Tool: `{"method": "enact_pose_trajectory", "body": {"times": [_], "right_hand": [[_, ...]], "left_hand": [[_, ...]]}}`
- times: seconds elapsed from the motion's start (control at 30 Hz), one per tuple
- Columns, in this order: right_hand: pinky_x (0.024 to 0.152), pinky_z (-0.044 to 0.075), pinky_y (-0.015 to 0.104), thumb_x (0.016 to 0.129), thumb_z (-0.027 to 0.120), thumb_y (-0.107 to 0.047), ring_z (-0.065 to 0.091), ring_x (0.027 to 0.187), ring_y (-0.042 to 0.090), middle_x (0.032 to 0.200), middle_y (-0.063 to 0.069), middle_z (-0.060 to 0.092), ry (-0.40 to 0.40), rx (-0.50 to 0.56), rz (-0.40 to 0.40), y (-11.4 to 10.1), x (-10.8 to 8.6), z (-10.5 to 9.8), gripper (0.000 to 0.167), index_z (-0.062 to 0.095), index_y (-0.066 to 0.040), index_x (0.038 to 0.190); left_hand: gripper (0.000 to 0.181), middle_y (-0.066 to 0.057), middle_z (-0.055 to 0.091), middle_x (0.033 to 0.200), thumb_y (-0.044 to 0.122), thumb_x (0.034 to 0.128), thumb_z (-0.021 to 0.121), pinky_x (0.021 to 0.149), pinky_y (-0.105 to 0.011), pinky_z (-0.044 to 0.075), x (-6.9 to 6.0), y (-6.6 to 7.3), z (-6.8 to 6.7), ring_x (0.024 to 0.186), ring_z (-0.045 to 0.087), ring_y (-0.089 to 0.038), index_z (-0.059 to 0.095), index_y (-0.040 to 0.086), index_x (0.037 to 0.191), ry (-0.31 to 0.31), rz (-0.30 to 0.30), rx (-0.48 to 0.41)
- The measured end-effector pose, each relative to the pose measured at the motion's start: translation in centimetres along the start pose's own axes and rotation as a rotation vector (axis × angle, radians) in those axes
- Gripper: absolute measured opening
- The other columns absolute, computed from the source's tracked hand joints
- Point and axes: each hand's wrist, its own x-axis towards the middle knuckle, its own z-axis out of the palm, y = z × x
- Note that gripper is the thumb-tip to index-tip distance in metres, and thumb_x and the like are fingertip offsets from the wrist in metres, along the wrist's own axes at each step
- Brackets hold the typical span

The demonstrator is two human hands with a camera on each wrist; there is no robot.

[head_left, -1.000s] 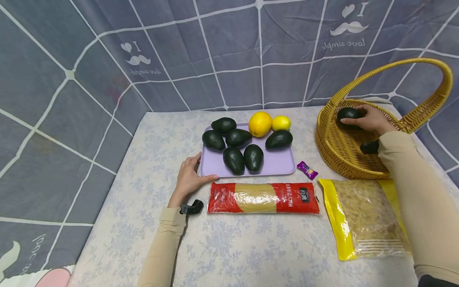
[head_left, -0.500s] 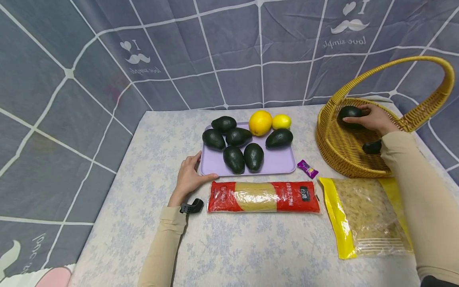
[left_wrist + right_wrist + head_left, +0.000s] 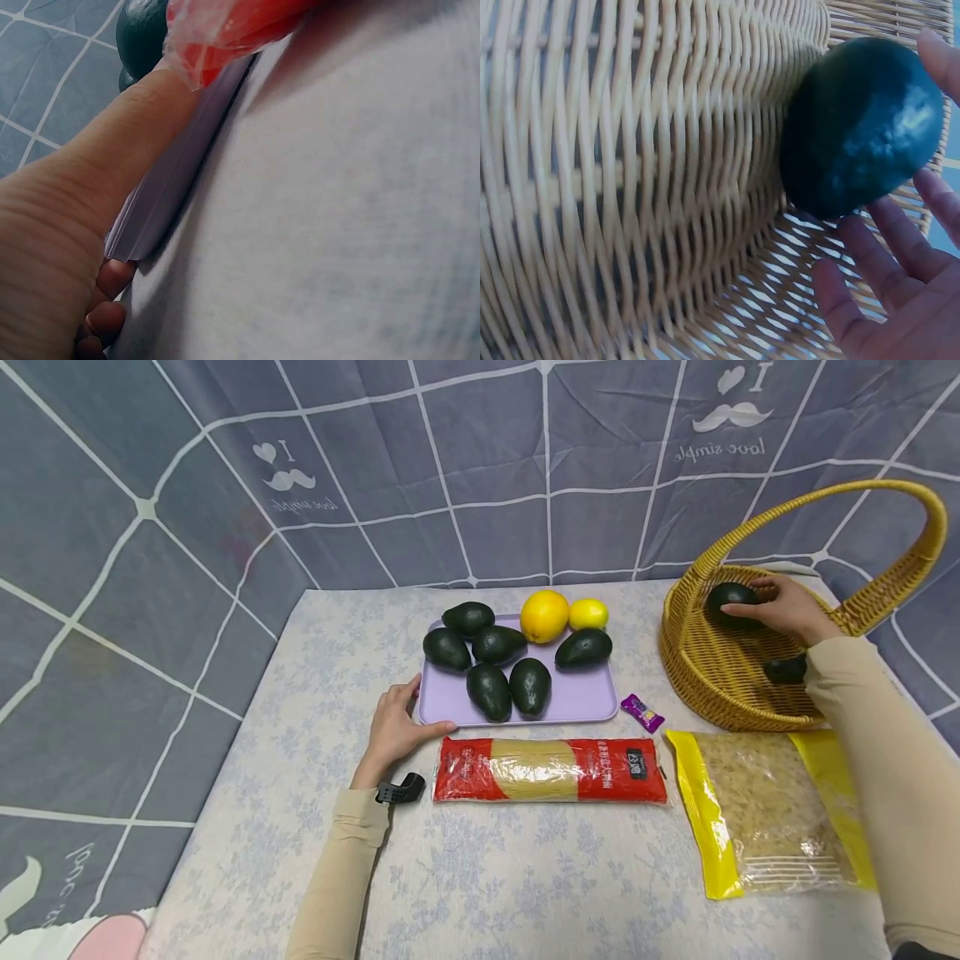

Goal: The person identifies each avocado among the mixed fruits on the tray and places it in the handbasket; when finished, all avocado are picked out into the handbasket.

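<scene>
My right hand [image 3: 787,608] is inside the wicker basket [image 3: 693,681], beside a dark green avocado [image 3: 726,602] on the basket floor. In the right wrist view, spread fingers [image 3: 889,251] touch or nearly touch the avocado's lower side, with the thumb at its upper edge. Another avocado [image 3: 783,670] lies in the basket, partly behind the sleeve. My left hand [image 3: 393,727] rests at the near left corner of the lilac tray [image 3: 581,710], thumb along the front rim and fingers by the left side. The tray bears several avocados [image 3: 498,646], an orange [image 3: 544,617] and a lemon [image 3: 588,614].
A red packet of noodles [image 3: 551,770] lies before the tray. A purple-wrapped candy [image 3: 642,713] is between tray and basket. A yellow-edged clear bag [image 3: 765,814] lies below the basket, under the right sleeve. The basket's tall handle [image 3: 825,497] arches above the right hand.
My right hand has shifted slightly right, its thumb drawing back across the avocado, which stays in place and shows more of its surface. The left hand has stayed at the tray corner.
</scene>
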Motion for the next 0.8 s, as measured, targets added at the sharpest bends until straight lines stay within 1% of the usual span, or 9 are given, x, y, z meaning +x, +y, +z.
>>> {"method": "enact_pose_trajectory", "body": {"times": [0.13, 0.2, 0.33, 0.43, 0.6, 0.67, 0.73, 0.77, 0.8], "right_hand": [[0.094, 0.026, 0.063, 0.087, 0.063, -0.048, 0.029, 0.121, 0.054, 0.137, 0.039, 0.028, 0.017, -0.054, -0.044, -0.5, -0.7, -0.6, 0.094, 0.016, 0.007, 0.147], [0.093, 0.026, 0.064, 0.087, 0.062, -0.050, 0.028, 0.122, 0.055, 0.139, 0.038, 0.026, 0.018, -0.092, -0.050, -1.1, -1.2, -1.1, 0.095, 0.016, 0.005, 0.148], [0.092, 0.024, 0.066, 0.089, 0.060, -0.049, 0.024, 0.124, 0.056, 0.143, 0.037, 0.021, 0.021, -0.122, -0.093, -2.4, -2.5, -2.1, 0.091, 0.016, 0.003, 0.149], [0.093, 0.023, 0.067, 0.090, 0.061, -0.043, 0.025, 0.125, 0.055, 0.142, 0.036, 0.025, 0.048, -0.140, -0.153, -3.3, -3.6, -2.5, 0.084, 0.023, 0.004, 0.147], [0.094, 0.022, 0.066, 0.090, 0.064, -0.035, 0.030, 0.123, 0.054, 0.137, 0.033, 0.036, 0.109, -0.175, -0.265, -4.4, -5.7, -2.4, 0.069, 0.038, 0.003, 0.142], [0.095, 0.026, 0.058, 0.090, 0.065, -0.032, 0.035, 0.120, 0.050, 0.135, 0.030, 0.042, 0.152, -0.176, -0.310, -4.8, -6.6, -2.1, 0.064, 0.043, 0.001, 0.140], [0.094, 0.030, 0.043, 0.090, 0.066, -0.029, 0.039, 0.118, 0.045, 0.133, 0.027, 0.047, 0.208, -0.173, -0.351, -5.0, -7.5, -1.8, 0.058, 0.048, -0.001, 0.138], [0.093, 0.031, 0.035, 0.090, 0.066, -0.027, 0.040, 0.117, 0.041, 0.131, 0.025, 0.049, 0.241, -0.168, -0.372, -5.1, -8.0, -1.6, 0.056, 0.050, -0.002, 0.137], [0.090, 0.030, 0.028, 0.089, 0.067, -0.025, 0.043, 0.117, 0.033, 0.129, 0.022, 0.051, 0.282, -0.162, -0.397, -5.1, -8.4, -1.4, 0.053, 0.052, -0.003, 0.135]], "left_hand": [[0.107, -0.015, 0.049, 0.116, 0.046, 0.0626, 0.086, 0.084, -0.043, 0.036, 0.0, -0.1, 0.1, 0.104, 0.041, -0.029, 0.034, 0.005, 0.147, -0.002, 0.004, 0.000], [0.107, -0.015, 0.049, 0.117, 0.047, 0.0627, 0.086, 0.085, -0.043, 0.036, 0.0, -0.1, 0.1, 0.105, 0.041, -0.029, 0.034, 0.005, 0.147, -0.004, 0.004, 0.002], [0.108, -0.014, 0.049, 0.116, 0.047, 0.0626, 0.086, 0.085, -0.043, 0.036, 0.0, -0.2, 0.1, 0.105, 0.041, -0.029, 0.034, 0.006, 0.147, -0.006, 0.003, 0.005], [0.108, -0.014, 0.049, 0.115, 0.047, 0.0624, 0.086, 0.084, -0.043, 0.035, 0.0, -0.3, 0.0, 0.103, 0.041, -0.029, 0.034, 0.006, 0.147, 0.002, 0.005, 0.004], [0.108, -0.014, 0.049, 0.113, 0.047, 0.0622, 0.086, 0.082, -0.043, 0.035, -0.1, -0.2, -0.1, 0.101, 0.041, -0.029, 0.034, 0.006, 0.147, 0.002, 0.005, 0.005], [0.108, -0.014, 0.049, 0.114, 0.047, 0.0620, 0.086, 0.082, -0.043, 0.036, 0.0, -0.2, -0.1, 0.102, 0.041, -0.029, 0.034, 0.006, 0.147, 0.000, 0.004, 0.004], [0.108, -0.015, 0.049, 0.115, 0.047, 0.0621, 0.086, 0.083, -0.043, 0.035, 0.0, -0.1, 0.0, 0.102, 0.041, -0.029, 0.034, 0.006, 0.147, 0.000, 0.003, 0.001], [0.108, -0.015, 0.049, 0.115, 0.047, 0.0621, 0.086, 0.083, -0.043, 0.035, 0.0, -0.1, 0.0, 0.102, 0.041, -0.029, 0.034, 0.006, 0.147, -0.001, 0.004, -0.001], [0.108, -0.015, 0.049, 0.115, 0.047, 0.0622, 0.086, 0.083, -0.043, 0.035, 0.0, -0.1, 0.0, 0.103, 0.041, -0.030, 0.034, 0.006, 0.147, -0.001, 0.003, -0.002]]}}
